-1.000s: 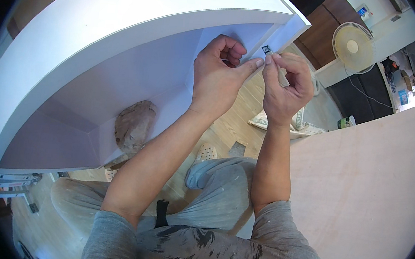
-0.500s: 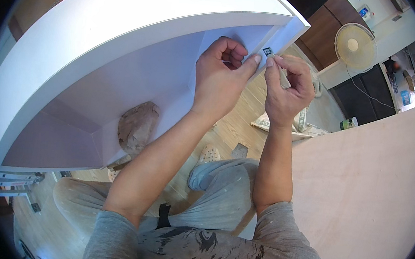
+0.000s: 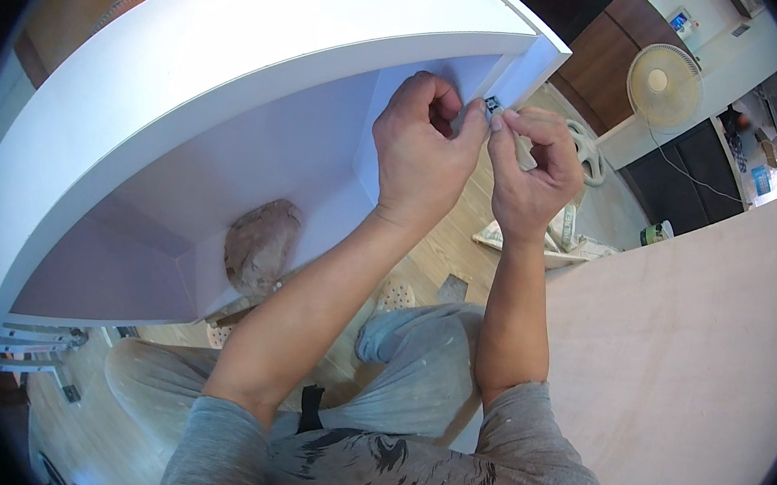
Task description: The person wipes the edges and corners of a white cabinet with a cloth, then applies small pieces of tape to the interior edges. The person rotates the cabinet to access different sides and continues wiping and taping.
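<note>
A curved white cabinet panel [image 3: 173, 67] rises in front of me, its hollow inner side facing me. Beside its narrow right-hand upright [image 3: 526, 70], my right hand [image 3: 538, 168] pinches a small flat piece with dark and white print [image 3: 493, 107] between thumb and fingers; its exact kind is too small to tell. My left hand [image 3: 427, 144] is closed, fingers curled against the inner side, and its thumb tip meets the left edge of that same piece. Both hands nearly touch each other there.
A brown crumpled bag or stone-like lump [image 3: 262, 243] sits inside the curve. On the right stands a large pale board [image 3: 675, 351]. Farther off are a standing fan [image 3: 663, 86], pale printed sacks [image 3: 559, 248] and a small tub [image 3: 655, 233]. Metal legs [image 3: 28, 350] show at left.
My right hand has moved slightly left with the small piece, and my left hand slightly right, so the left thumb now meets it. The view has shifted a little.
</note>
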The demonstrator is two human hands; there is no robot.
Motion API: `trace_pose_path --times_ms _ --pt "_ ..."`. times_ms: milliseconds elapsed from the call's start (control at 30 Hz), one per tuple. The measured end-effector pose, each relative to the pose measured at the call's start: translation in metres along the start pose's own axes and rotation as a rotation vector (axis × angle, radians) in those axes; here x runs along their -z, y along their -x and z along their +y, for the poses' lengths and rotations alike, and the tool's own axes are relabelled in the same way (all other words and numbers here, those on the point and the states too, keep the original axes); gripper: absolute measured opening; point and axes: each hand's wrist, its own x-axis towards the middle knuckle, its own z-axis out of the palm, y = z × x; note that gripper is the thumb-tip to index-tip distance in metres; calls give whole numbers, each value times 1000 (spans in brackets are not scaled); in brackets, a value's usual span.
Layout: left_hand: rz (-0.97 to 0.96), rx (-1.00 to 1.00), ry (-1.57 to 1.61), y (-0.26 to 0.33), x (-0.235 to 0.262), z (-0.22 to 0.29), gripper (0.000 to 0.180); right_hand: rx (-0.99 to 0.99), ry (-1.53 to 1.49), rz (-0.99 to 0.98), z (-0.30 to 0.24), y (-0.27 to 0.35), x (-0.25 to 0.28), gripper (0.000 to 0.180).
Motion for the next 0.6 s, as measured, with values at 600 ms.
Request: trace_pose_path --times_ms 600 --pt "-91 96 92 9 16 -12 28 -79 -72 -178 -4 1 18 17"
